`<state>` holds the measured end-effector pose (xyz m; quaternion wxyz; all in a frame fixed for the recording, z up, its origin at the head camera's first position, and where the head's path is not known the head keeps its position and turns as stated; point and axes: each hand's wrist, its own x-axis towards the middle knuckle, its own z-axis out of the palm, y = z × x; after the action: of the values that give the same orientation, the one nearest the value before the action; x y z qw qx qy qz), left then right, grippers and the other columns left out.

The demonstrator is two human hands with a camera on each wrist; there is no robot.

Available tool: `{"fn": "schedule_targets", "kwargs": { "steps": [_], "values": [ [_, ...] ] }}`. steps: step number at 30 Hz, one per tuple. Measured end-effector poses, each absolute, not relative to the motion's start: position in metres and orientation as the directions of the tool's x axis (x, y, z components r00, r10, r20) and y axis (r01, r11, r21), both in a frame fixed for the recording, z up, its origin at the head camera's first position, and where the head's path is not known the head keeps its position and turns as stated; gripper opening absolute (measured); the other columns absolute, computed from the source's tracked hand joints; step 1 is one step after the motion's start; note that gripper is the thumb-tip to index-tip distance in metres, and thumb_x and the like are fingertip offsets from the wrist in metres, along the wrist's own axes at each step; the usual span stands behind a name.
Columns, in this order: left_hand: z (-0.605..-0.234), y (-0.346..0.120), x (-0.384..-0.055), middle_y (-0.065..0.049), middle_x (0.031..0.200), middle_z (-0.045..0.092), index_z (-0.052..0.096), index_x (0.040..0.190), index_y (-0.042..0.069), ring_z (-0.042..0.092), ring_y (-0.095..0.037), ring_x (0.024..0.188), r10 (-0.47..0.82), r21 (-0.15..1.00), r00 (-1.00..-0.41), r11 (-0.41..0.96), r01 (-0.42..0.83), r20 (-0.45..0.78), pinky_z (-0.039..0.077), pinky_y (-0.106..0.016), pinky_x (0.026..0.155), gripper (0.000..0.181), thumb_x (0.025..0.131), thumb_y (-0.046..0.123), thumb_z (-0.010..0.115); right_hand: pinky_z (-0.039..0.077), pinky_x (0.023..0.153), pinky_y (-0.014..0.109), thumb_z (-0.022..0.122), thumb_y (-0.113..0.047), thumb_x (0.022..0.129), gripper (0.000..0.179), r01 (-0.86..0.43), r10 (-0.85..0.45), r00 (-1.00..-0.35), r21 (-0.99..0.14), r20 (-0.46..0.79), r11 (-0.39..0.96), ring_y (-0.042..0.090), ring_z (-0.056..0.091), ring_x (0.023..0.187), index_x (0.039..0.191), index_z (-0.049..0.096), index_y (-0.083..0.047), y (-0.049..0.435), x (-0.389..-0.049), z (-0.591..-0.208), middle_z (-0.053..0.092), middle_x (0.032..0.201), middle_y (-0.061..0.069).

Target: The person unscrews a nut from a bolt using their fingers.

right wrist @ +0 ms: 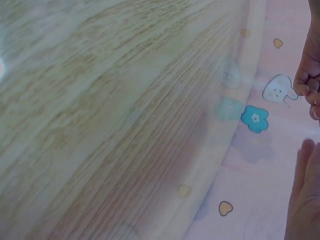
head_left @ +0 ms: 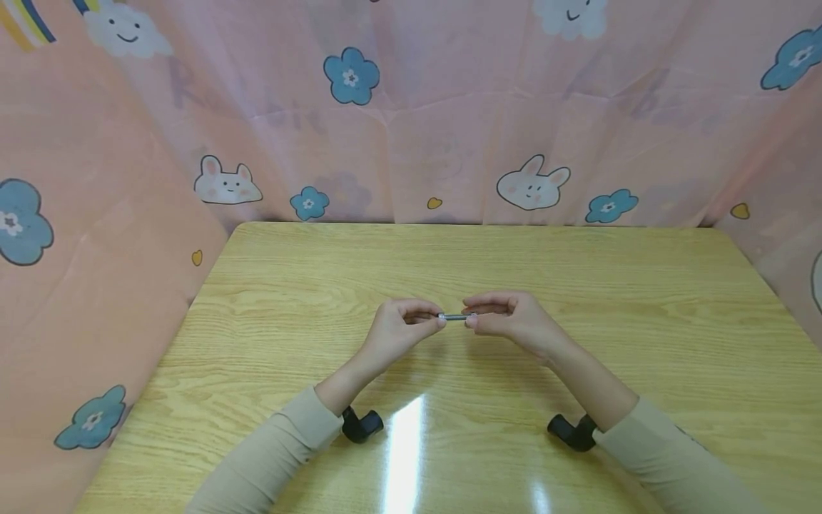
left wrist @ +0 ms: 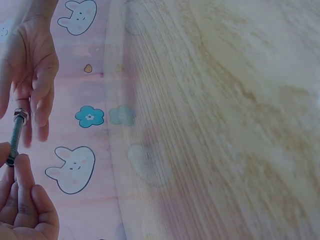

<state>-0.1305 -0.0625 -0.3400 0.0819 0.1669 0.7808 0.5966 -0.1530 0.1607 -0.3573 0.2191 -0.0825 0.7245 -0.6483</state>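
In the head view, a metal bolt [head_left: 456, 317] is held level above the wooden table, between the two hands. The left hand [head_left: 404, 327] pinches its head end between thumb and fingertips. In the left wrist view, a hex nut [left wrist: 20, 116] sits on the threaded shank [left wrist: 16, 135] at the far end from the left hand [left wrist: 25, 205]. Around that nut is the right hand [head_left: 510, 321], its fingers loosely extended and its thumb apart from the nut. Whether a fingertip touches the nut cannot be told. At the right wrist view's edge, the right hand [right wrist: 306, 195] shows straight fingers; the bolt is out of sight.
The pale wooden table [head_left: 308, 271] reflects light near its front. A pink curtain [head_left: 417, 143] with flowers and rabbits stands behind and along the sides. Black wrist devices [head_left: 362, 425] hang below both beige sleeves [head_left: 276, 450].
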Motion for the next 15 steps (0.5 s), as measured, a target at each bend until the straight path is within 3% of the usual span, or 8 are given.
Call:
{"fn": "schedule_targets", "kwargs": {
  "steps": [6, 15],
  "values": [
    [-0.3401, -0.0619, -0.1304, -0.018, 0.095, 0.068, 0.067, 0.098, -0.007, 0.065, -0.019, 0.081, 0.358, 0.96, -0.93, 0.222, 0.17, 0.082, 0.053, -0.027, 0.071, 0.016, 0.085, 0.003, 0.066, 0.054, 0.071, 0.026, 0.057, -0.014, 0.093, 0.041, 0.244, -0.412, -0.874, -0.966, -0.259, 0.089, 0.013, 0.066, 0.072, 0.116, 0.051, 0.019, 0.1585, -0.1534, -0.356, 0.068, 0.081, 0.005],
    [-0.3408, -0.0617, -0.1314, -0.017, 0.094, 0.068, 0.068, 0.098, -0.006, 0.065, -0.016, 0.079, 0.359, 0.962, -0.931, 0.221, 0.158, 0.07, 0.053, -0.027, 0.07, 0.016, 0.085, 0.004, 0.066, 0.053, 0.08, 0.031, 0.065, -0.003, 0.086, 0.025, 0.176, -0.394, -0.898, -0.98, -0.198, 0.092, 0.014, 0.066, 0.083, 0.108, 0.062, 0.009, 0.1607, -0.1527, -0.3588, 0.067, 0.094, 0.011]
  ]
}}
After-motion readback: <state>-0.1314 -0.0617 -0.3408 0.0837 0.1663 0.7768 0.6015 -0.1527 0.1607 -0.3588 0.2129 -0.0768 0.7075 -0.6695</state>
